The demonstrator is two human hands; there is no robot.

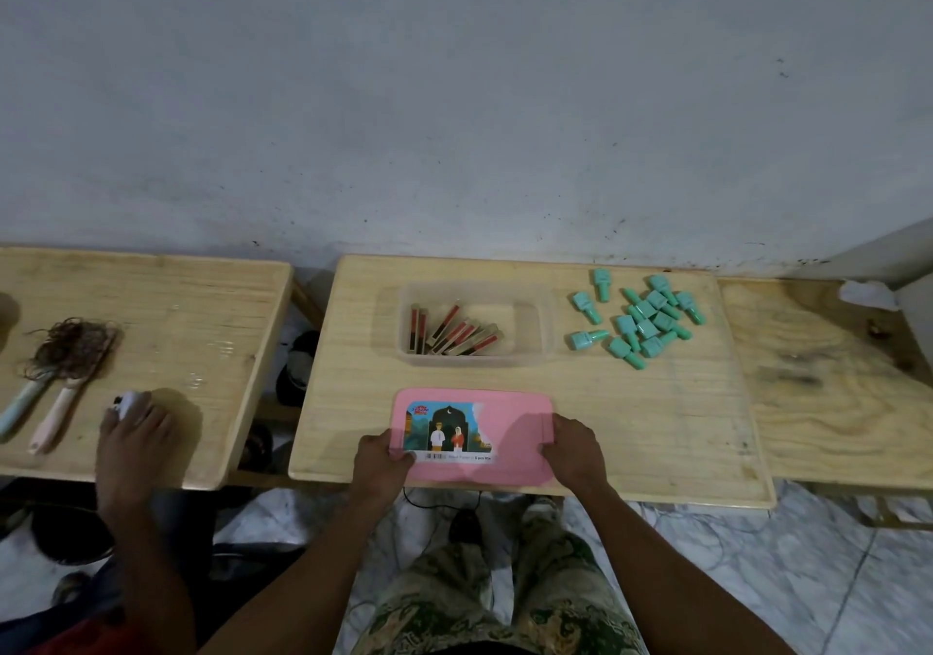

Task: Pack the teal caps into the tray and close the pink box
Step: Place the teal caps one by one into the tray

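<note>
Gripping the pink box (510, 427) by its two short ends, both hands have their fingers curled round its edges. The left hand (381, 457) has its thumb on the printed label, and the right hand (573, 452) has its thumb on top. Both forearms reach in from below, angled towards each other. The box lies flat at the near edge of the table (656, 427). Farther back, the teal caps (641, 321) lie heaped on the wood just right of the clear tray (530, 351), which holds red-and-wood sticks.

Pink box (510, 432) plain, bearing a multicoloured illustrated label (444, 432). Caps (641, 318) uniformly teal. Tray (530, 356) clear, its sticks (454, 334) red and tan. Table (656, 427) pale wood grain. Trousers (555, 604) green and cream, patterned.
</note>
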